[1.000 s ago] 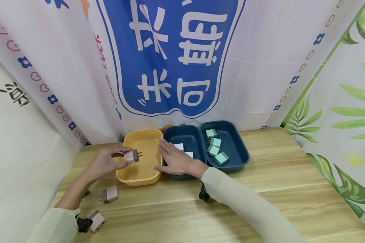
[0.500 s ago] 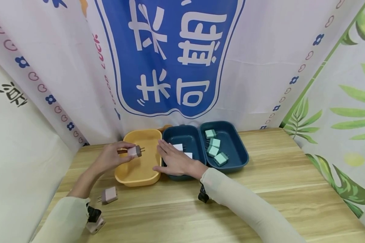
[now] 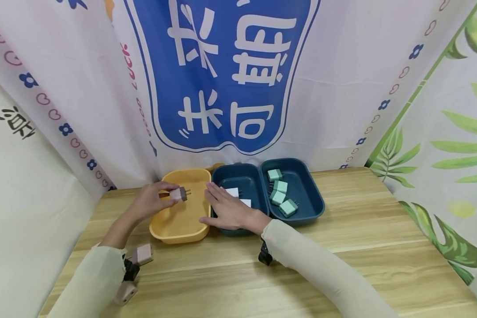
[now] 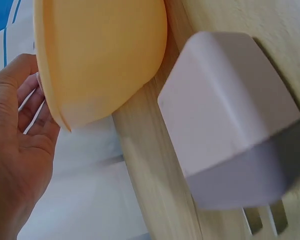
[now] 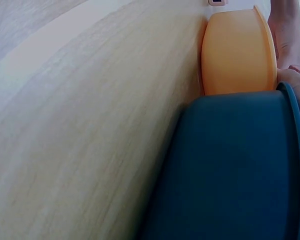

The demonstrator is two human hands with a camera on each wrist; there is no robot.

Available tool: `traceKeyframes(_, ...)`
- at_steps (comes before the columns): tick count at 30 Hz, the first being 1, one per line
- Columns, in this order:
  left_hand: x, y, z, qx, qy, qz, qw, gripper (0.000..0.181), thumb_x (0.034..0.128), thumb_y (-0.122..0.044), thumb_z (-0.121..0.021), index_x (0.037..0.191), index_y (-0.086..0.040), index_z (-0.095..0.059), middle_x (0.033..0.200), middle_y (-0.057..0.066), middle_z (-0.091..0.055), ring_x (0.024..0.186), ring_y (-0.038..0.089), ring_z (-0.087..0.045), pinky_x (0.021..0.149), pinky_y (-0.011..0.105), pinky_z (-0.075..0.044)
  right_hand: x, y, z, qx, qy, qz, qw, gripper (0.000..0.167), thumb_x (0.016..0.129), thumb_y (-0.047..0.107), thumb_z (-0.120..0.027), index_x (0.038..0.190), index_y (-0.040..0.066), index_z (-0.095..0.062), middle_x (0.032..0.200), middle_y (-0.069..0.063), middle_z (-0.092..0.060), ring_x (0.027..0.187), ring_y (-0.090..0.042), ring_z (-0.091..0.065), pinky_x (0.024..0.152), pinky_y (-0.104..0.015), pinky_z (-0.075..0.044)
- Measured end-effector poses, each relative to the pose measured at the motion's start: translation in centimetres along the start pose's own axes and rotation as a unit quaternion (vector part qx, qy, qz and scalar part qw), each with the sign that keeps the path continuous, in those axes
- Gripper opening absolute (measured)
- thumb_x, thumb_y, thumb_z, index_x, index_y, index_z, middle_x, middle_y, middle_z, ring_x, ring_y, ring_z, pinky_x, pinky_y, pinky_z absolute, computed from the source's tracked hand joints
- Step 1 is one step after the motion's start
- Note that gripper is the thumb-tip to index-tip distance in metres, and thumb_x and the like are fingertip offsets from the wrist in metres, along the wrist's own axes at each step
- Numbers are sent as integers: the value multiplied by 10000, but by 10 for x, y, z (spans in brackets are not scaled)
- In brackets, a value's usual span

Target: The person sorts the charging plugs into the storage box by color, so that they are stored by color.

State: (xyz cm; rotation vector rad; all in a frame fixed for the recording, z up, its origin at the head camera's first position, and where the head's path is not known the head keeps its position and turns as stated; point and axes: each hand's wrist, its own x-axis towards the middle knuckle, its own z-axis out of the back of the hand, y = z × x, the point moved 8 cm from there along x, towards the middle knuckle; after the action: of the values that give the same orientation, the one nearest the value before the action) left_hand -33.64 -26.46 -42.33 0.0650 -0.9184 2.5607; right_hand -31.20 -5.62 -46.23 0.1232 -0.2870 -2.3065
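My left hand (image 3: pixel 149 203) pinches a pink plug-in charger (image 3: pixel 178 194) between thumb and fingers, over the yellow bin (image 3: pixel 181 239); its prongs point right. In the left wrist view the bin hides the held charger. My right hand (image 3: pixel 232 210) stretches across the middle dark blue bin (image 3: pixel 238 169), fingers straight, fingertips at the yellow bin's right rim. Partly under that hand, white chargers (image 3: pixel 232 192) lie in the middle bin. Two more pink chargers lie on the table by my left forearm: one charger (image 3: pixel 143 254) just in front of the yellow bin, another charger (image 3: pixel 126 292) nearer me.
A second dark blue bin (image 3: pixel 308 190) on the right holds several mint green chargers (image 3: pixel 288 208). All the bins stand side by side along the back of the wooden table (image 3: pixel 302 269). A printed curtain (image 3: pixel 334 88) hangs right behind them.
My left hand has moved slightly right with the pink charger, further over the yellow bin. Its forearm now covers part of the chargers on the table. My right hand has stayed in place.
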Motion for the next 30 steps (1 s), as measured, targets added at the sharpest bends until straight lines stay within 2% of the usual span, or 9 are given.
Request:
traceKeyframes(10, 15, 7, -12, 208, 180, 118, 9996, 440, 889, -148, -871, 1270, 25, -733, 1195, 194, -743, 1090, 360, -696, 950, 546, -600, 2, -2, -2, 8, -64, 36, 10000, 968, 1048, 731, -373, 1683, 27, -180, 1782, -134, -66, 1644, -217, 8, 1326, -402, -77)
traceKeyframes(18, 21, 7, -18, 287, 372, 184, 9987, 415, 909, -156, -853, 1265, 23, -738, 1206, 196, -744, 1099, 354, -695, 959, 548, -596, 2, -2, -1, 33, -13, -27, 10000, 965, 1047, 739, -355, 1690, 52, -140, 1785, -104, -31, 1641, -201, 32, 1326, -389, -56)
traceKeyframes(21, 23, 5, -21, 241, 430, 95, 9987, 400, 903, -128, -850, 1243, 48, -738, 1189, 206, -744, 1089, 361, -700, 961, 547, -597, 2, -2, -1, 9, -29, -25, 10000, 963, 1050, 736, -348, 1687, 41, -152, 1783, -128, -56, 1642, -207, 23, 1326, -400, -68)
traceKeyframes(24, 24, 4, -23, 215, 449, 11, 9988, 392, 888, -66, -841, 1234, 80, -730, 1180, 225, -741, 1089, 389, -702, 970, 554, -591, 1, -2, -1, -12, -38, -29, 10000, 960, 1051, 735, -346, 1688, 47, -142, 1781, -135, -66, 1642, -211, 20, 1327, -412, -83)
traceKeyframes(30, 25, 3, -22, 256, 415, -43, 9988, 411, 904, -31, -809, 1279, 96, -698, 1284, 288, -697, 1171, 497, -668, 1021, 615, -544, 1, -2, -1, -6, -39, -30, 10000, 963, 1049, 739, -343, 1691, 56, -127, 1783, -119, -44, 1641, -208, 28, 1327, -412, -79)
